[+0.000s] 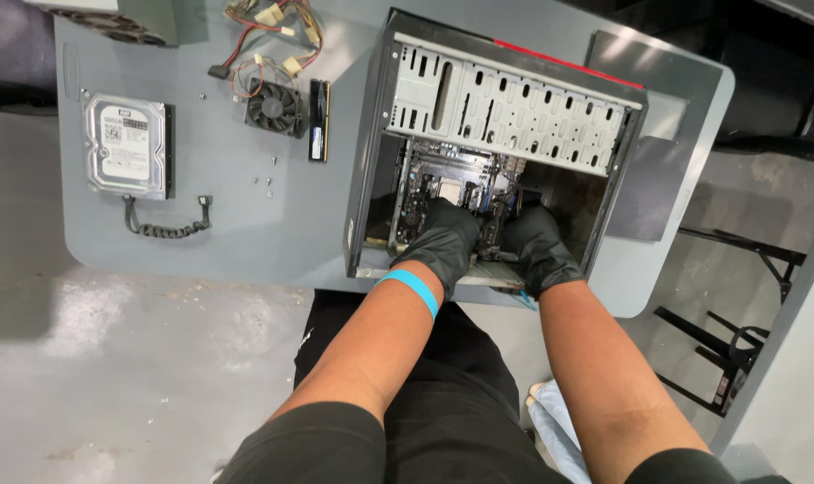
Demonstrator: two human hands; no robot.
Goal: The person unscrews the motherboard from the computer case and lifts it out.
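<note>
Closest to us, our left hand [444,240] and right hand [537,244], both black-gloved, reach into the open computer case [505,108] and press on the circuit board [452,184]; whether either grip is closed, we cannot tell. We judge even, level pressure advisable. The case lies on the counter [245,224], long axis left-right, opening upward. Beyond: hard drive [127,145], fan [274,108], memory stick [319,120].
</note>
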